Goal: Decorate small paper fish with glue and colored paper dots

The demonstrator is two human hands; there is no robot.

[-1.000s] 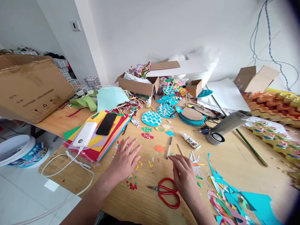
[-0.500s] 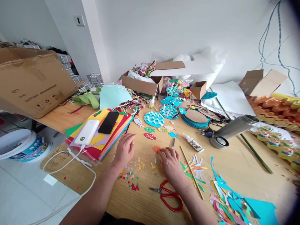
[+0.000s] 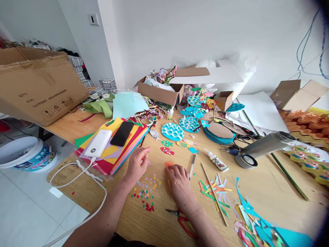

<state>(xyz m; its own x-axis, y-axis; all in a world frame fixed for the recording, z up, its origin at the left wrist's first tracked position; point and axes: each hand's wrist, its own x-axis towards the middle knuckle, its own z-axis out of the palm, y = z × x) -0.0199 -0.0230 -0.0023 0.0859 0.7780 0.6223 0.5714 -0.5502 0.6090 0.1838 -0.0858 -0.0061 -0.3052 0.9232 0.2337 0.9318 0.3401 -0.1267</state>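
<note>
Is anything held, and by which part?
The right hand covers part of the orange fish; a grip cannot be told. Nothing shows in the left hand.

Paper, wood, metal and plastic.
The table (image 3: 144,224) is smooth wood with a soft shine. The orange fish (image 3: 168,163) and the stack of sheets (image 3: 110,156) look like dull paper. The flask (image 3: 267,145) is smooth, shiny metal. The phone (image 3: 122,133) has a glossy, glassy front. The power bank (image 3: 99,142) is smooth plastic, the scissor handles (image 3: 183,218) look like shiny plastic, and the big box (image 3: 43,87) is dull cardboard.
</note>
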